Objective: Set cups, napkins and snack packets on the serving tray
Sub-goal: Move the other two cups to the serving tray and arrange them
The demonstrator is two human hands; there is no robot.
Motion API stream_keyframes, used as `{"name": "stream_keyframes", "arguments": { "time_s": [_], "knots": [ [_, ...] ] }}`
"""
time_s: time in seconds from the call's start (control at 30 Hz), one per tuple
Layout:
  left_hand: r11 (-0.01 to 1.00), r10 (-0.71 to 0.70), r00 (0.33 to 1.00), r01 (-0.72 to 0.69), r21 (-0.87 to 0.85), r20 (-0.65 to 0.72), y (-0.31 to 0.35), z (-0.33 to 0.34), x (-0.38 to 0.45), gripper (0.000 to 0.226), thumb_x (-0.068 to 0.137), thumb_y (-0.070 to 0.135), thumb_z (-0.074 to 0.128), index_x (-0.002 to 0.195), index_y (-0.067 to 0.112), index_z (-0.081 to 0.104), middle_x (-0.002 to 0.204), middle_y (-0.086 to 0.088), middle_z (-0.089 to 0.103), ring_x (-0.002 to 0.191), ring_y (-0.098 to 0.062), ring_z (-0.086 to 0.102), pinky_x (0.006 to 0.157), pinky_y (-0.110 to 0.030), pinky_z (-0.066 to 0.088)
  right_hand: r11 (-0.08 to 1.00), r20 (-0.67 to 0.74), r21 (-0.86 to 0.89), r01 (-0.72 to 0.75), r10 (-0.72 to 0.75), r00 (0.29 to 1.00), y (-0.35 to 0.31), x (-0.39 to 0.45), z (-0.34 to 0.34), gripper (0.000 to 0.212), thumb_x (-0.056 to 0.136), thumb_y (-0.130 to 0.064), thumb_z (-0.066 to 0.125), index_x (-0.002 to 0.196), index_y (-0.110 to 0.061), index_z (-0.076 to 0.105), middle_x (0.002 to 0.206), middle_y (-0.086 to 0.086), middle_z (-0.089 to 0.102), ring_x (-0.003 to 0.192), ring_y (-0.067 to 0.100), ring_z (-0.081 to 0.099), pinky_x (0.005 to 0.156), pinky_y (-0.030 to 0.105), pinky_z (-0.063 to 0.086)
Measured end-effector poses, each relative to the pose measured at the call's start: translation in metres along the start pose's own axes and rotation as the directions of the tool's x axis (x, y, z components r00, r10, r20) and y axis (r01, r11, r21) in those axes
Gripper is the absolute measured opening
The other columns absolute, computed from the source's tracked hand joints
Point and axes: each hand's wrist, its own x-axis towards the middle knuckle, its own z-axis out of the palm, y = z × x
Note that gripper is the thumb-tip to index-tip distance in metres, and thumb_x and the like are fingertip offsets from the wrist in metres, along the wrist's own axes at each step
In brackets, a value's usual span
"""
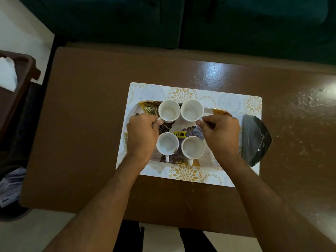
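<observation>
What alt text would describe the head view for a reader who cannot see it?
Seen from above, the left hand and right hand each pinch a far white cup's handle on a patterned tray; two more white cups stand nearer. The tray lies on a floral placemat on a brown table.

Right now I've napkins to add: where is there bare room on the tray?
The middle of the tray is crowded: four cups in a square, only a narrow gap at the yellow price sticker. Both hands cover its sides. The bare tray showing is the far right corner, beyond the right hand.
</observation>
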Motion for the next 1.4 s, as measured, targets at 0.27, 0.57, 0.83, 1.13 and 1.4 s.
{"name": "stream_keyframes", "arguments": {
  "time_s": [0.27,0.57,0.83,1.13,1.4],
  "knots": [
    [0.998,-0.024,0.999,0.022,0.054,0.029,-0.007,0.002,0.009,0.018,0.096,0.022,0.075,0.089,0.007,0.082,0.071,-0.01,0.074,0.065,-0.025,0.067,0.063,-0.047,0.058,0.999,0.125,-0.045,0.016,-0.01,0.992,0.013,0.007,-0.002,0.013,0.088,-0.016,0.082,0.079,-0.006,0.082,0.068,0.011,0.075,0.063,0.03,0.067,0.064,0.046,0.056],
    [0.993,-0.084,0.996,0.081,0.082,0.036,0.012,-0.015,0.02,0.051,0.077,0.034,0.091,0.121,0.012,0.076,0.116,-0.01,0.074,0.102,-0.025,0.07,0.087,-0.039,0.057,0.963,0.27,-0.263,-0.064,0.137,0.953,-0.009,0.022,-0.025,0.063,0.075,-0.034,0.094,0.13,-0.012,0.07,0.115,0.014,0.075,0.093,0.035,0.074,0.088,0.049,0.061],
    [0.947,0.078,0.984,-0.124,0.298,0.162,0.037,0.008,0.018,0.078,0.083,0.037,0.086,0.148,0.015,0.048,0.143,-0.008,0.051,0.134,-0.029,0.049,0.099,-0.041,0.05,0.854,0.168,-0.503,0.134,-0.056,0.984,-0.042,0.01,0.004,0.073,0.082,-0.062,0.076,0.128,-0.007,0.061,0.123,0.014,0.06,0.111,0.033,0.06,0.078,0.039,0.049],
    [0.935,0.174,0.926,-0.262,0.239,0.334,0.036,0.001,0.03,0.08,0.076,-0.004,0.079,0.147,0.023,0.054,0.146,0.002,0.055,0.14,-0.025,0.045,0.109,-0.046,0.037,0.904,0.293,-0.382,0.191,-0.077,0.953,-0.036,0.016,-0.001,0.076,0.067,-0.018,0.086,0.139,-0.023,0.063,0.136,0.013,0.054,0.124,0.036,0.047,0.082,0.036,0.043],
    [0.977,-0.045,0.998,0.037,0.21,0.034,0.042,0.003,0.012,0.076,0.084,0.046,0.082,0.144,0.013,0.049,0.142,-0.009,0.047,0.13,-0.026,0.048,0.103,-0.035,0.047,0.915,0.069,-0.403,0.013,0.016,0.998,-0.041,0.009,0.003,0.078,0.076,-0.054,0.08,0.132,-0.008,0.052,0.125,0.015,0.049,0.108,0.034,0.056,0.086,0.037,0.045]
  ]
}}
